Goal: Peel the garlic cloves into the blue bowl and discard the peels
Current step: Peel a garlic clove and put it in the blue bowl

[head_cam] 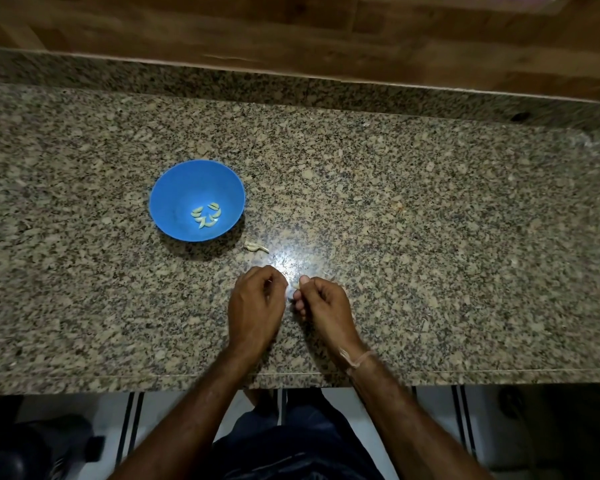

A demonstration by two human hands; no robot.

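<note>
A blue bowl [174, 188] stands on the granite counter, left of centre, with several peeled garlic cloves [207, 214] at its bottom. An unpeeled garlic clove [256, 247] lies on the counter just right of the bowl's near side. Closer to me, my left hand [255, 306] and my right hand [321, 304] sit side by side above the counter, both with fingers curled. A small pale garlic piece [296, 286] is pinched at my right thumb and fingertips. Whether my left fingers hold anything is hidden by the hand.
The granite counter [430, 237] runs the full width, with a raised granite ledge and wooden wall behind. Its front edge lies just below my wrists. A thread band sits on my right wrist [359, 358]. A bright light glare shows ahead of my hands.
</note>
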